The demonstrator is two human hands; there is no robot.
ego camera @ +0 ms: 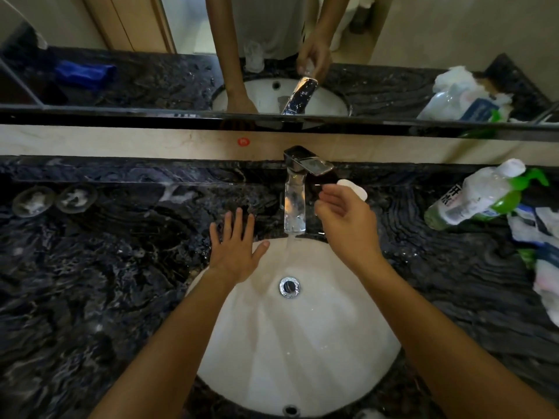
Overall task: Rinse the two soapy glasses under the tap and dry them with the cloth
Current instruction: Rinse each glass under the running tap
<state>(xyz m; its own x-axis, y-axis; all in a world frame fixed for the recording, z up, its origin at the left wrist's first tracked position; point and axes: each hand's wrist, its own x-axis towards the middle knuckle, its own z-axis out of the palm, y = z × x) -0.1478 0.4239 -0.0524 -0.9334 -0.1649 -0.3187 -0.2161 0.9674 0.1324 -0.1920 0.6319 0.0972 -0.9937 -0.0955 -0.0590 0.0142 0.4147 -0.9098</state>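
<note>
- With the left hand: laid flat, palm down, fingers straight and fanned, thumb splayed to the right of them.
- With the right hand: loosely cupped, fingertips curled leftward, holding nothing.
- Left forearm and right forearm: bare, stretched forward.

Soapy glass, another glass, upright, adjacent

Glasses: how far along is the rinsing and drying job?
Done: the tap is running. In hand: nothing; the left hand rests flat on the counter and the right hand hovers by the tap. Left: the outer glass and inner glass stand soapy, unrinsed, undried.
</note>
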